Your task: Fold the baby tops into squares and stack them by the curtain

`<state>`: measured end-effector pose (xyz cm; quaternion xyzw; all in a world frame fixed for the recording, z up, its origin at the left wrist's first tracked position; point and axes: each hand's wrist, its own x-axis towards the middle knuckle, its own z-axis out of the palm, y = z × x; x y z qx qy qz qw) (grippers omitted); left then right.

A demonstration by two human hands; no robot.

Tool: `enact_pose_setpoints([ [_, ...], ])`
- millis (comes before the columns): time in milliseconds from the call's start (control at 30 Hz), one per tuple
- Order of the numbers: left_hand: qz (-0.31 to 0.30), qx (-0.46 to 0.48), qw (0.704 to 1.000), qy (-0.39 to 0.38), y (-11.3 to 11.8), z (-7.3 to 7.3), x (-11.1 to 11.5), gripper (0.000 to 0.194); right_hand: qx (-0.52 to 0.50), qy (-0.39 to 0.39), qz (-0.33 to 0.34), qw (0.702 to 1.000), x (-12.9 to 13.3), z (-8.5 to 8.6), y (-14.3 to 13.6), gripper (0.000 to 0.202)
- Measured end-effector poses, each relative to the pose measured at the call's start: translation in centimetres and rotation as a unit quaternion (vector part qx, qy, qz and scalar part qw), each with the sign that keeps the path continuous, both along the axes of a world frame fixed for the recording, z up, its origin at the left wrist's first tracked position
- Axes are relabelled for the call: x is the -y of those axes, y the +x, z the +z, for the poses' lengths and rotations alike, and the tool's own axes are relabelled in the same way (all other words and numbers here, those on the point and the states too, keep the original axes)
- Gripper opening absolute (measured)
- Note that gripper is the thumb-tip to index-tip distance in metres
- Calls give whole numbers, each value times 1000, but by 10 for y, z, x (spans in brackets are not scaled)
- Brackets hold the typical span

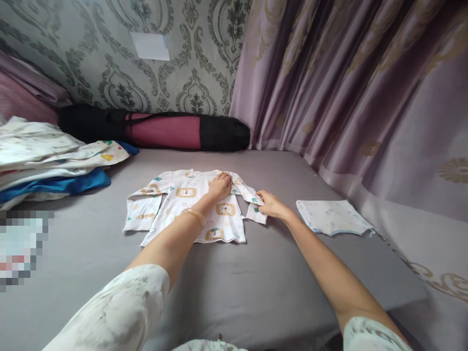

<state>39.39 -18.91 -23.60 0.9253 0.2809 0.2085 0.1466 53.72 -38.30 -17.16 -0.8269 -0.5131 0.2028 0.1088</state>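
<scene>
A small white long-sleeved shirt with tan lion prints and green leaves lies spread on the grey bed sheet, collar away from me. My left hand rests flat on its upper right part by the shoulder, fingers stretched out. The sleeve on the right is bent, and my right hand pinches it near the fold, thumb and fingers closed on the cloth. On the left the other sleeve bends down beside the shirt's body. My left forearm covers part of the shirt front.
Right of my right hand lies a folded white garment. A pile of clothes stands at the left. Along the wall rests a long black and maroon bag. Purple curtains hang at the bed's right side. The grey sheet extends toward me.
</scene>
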Motion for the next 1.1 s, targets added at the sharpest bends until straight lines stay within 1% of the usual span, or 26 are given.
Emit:
enact_pose_setpoints([
  [67, 4, -10, 1000, -7, -1, 4, 3, 38, 51, 2, 13, 999, 1, 10, 7, 53],
  [133, 10, -22, 1000, -14, -2, 8, 6, 41, 145, 22, 20, 989, 3, 21, 13, 50],
  [167, 11, -29, 999, -18, -2, 10, 8, 43, 205, 36, 18, 978, 5, 27, 16, 48],
  [233, 12, -42, 999, -23, -3, 13, 10, 47, 328, 60, 14, 943, 7, 35, 20, 43],
  [300, 11, -51, 998, -26, -5, 15, 12, 51, 414, 67, 28, 907, 10, 36, 25, 39],
  [367, 9, -61, 998, -24, -5, 17, 14, 54, 449, 52, 53, 890, 14, 27, 31, 38],
  [433, 7, -71, 997, -18, -6, 17, 14, 55, 452, 28, 69, 889, 20, 15, 39, 39],
  [500, 3, -78, 997, -9, -6, 17, 14, 56, 441, 1, 74, 894, 27, 4, 46, 42],
  [567, 0, -80, 997, -5, -6, 17, 14, 55, 418, -31, 77, 905, 32, 0, 52, 48],
  [667, -1, -83, 996, -12, -5, 16, 13, 53, 333, -102, 78, 934, 33, 8, 62, 56],
  [733, -1, -86, 996, -13, -4, 15, 12, 52, 258, -125, 59, 956, 27, 17, 71, 58],
  [767, -2, -89, 996, -11, -4, 15, 11, 51, 226, -119, 36, 966, 24, 21, 76, 58],
  [833, -2, -97, 995, -11, -4, 15, 10, 50, 181, -89, -42, 979, 16, 25, 87, 53],
  [933, -3, -99, 995, -16, -4, 16, 10, 51, 158, -80, -158, 971, 7, 20, 99, 37],
  [967, -4, -98, 995, -18, -5, 16, 11, 51, 157, -83, -187, 966, 4, 17, 101, 39],
  [1033, -5, -94, 995, -19, -6, 17, 12, 51, 154, -78, -234, 957, 0, 9, 103, 51],
  [1100, -5, -91, 996, -17, -6, 18, 13, 51, 146, -57, -268, 951, -2, 1, 105, 53],
])
